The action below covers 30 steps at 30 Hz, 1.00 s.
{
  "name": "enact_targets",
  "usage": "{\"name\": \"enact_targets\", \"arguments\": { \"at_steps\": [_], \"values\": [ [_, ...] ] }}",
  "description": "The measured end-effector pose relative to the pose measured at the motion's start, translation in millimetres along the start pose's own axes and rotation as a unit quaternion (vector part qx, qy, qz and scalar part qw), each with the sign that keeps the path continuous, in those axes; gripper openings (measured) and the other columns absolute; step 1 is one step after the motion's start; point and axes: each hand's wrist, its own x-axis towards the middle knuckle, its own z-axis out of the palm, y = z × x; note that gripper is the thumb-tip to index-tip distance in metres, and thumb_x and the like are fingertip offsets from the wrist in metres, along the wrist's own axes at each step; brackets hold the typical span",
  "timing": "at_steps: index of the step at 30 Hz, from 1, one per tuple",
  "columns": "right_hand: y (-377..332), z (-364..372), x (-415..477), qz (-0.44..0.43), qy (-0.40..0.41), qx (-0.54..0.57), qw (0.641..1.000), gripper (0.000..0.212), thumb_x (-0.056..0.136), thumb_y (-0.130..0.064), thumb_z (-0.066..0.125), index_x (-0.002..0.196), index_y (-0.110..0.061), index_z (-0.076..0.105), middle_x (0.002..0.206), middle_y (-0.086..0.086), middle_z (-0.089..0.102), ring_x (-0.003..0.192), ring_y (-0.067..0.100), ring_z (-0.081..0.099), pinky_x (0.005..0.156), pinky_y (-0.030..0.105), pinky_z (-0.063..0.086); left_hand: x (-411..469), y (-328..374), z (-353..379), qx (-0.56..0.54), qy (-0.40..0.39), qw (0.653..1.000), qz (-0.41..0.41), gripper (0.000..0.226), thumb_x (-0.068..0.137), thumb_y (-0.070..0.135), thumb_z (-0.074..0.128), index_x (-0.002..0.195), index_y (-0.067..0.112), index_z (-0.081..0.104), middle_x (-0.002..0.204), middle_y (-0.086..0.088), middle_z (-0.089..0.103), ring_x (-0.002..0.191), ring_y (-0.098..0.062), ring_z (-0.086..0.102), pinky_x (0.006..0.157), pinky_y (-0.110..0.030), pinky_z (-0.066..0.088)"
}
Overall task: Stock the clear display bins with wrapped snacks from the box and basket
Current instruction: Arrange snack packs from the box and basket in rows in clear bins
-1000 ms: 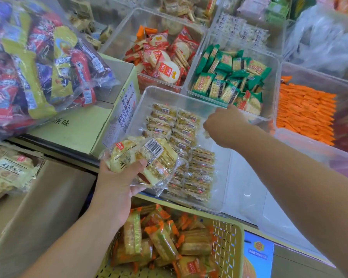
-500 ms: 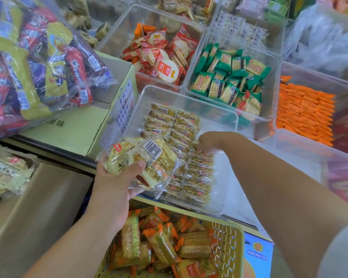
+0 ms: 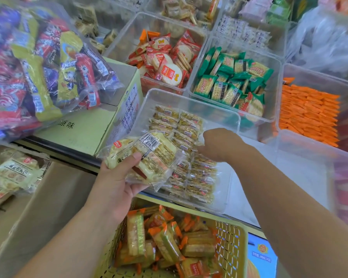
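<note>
Centrally, one clear display bin sits on the counter. It holds small wrapped snacks laid flat in two columns (they overlap too much for an exact count). The right side of the bin floor is bare.

Two bare hands work here. The left hand grips one clear bag of snacks, thumb on top and fingers underneath, above the bin's near left corner. The right hand reaches into the bin over the right column, back of the hand facing up. Its fingers bend down out of sight, so whether they pinch a packet cannot be told.

Below the bin, at the near edge, stands one yellow-green perforated basket filled with orange-ended packets.

Just left of the bin is one pale green cardboard box, with one large clear sack of red, yellow and purple packets resting on it.

Beyond the bin are three more clear bins: one of red packets, one of green packets, and, to the right, one of orange packets.
</note>
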Motion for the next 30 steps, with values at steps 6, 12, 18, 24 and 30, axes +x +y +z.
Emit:
{"name": "enact_targets", "arguments": {
  "at_steps": [6, 12, 18, 24, 30],
  "values": [
    [-25, 11, -103, -0.267, 0.128, 0.284, 0.912, 0.105, 0.077, -0.043, 0.082, 0.155, -0.052, 0.012, 0.167, -0.021, -0.002, 0.153, 0.010, 0.017, 0.116, 0.033, 0.031, -14, -1, 1, 0.060, -0.037, 0.997, -0.035, 0.080, 0.063, 0.024, 0.085, 0.137, 0.011, 0.058, 0.100, -0.012, 0.079, 0.073, -0.026, 0.078, 0.051, -0.034, 0.060],
    [-39, 38, -119, -0.256, 0.231, 0.351, 0.871, 0.074, 0.080, -0.019, 0.083, 0.147, -0.026, 0.051, 0.164, -0.003, 0.028, 0.146, 0.014, 0.037, 0.111, 0.038, 0.045, -27, -8, 8, 0.089, -0.076, 0.989, -0.088, 0.078, 0.061, 0.028, 0.090, 0.130, 0.005, 0.062, 0.111, -0.020, 0.076, 0.089, -0.033, 0.078, 0.062, -0.041, 0.063],
    [-27, 50, -124, -0.208, 0.199, 0.537, 0.793, 0.051, 0.085, -0.041, 0.073, 0.135, -0.034, 0.062, 0.146, -0.017, 0.053, 0.135, 0.001, 0.049, 0.108, 0.030, 0.046, -37, 0, 7, 0.136, -0.153, 0.969, -0.136, 0.095, 0.057, 0.002, 0.092, 0.142, -0.001, 0.049, 0.122, -0.029, 0.070, 0.103, -0.042, 0.073, 0.067, -0.041, 0.064],
    [-16, 53, -127, -0.046, 0.125, 0.785, 0.606, 0.037, 0.097, -0.045, 0.056, 0.117, -0.018, 0.071, 0.112, 0.003, 0.076, 0.108, 0.020, 0.071, 0.081, 0.032, 0.061, -40, -10, 11, 0.171, -0.104, 0.977, -0.076, 0.084, 0.061, 0.000, 0.082, 0.139, 0.007, 0.051, 0.113, -0.023, 0.075, 0.096, -0.039, 0.076, 0.062, -0.039, 0.063],
    [-9, 55, -124, 0.002, 0.211, 0.781, 0.588, 0.017, 0.106, -0.025, 0.050, 0.121, -0.024, 0.057, 0.109, -0.004, 0.075, 0.099, 0.016, 0.074, 0.070, 0.024, 0.058, -36, -13, 13, 0.174, -0.051, 0.983, 0.002, 0.085, 0.058, 0.004, 0.086, 0.133, 0.021, 0.051, 0.108, -0.016, 0.078, 0.087, -0.037, 0.078, 0.056, -0.035, 0.061]
  ]
}}
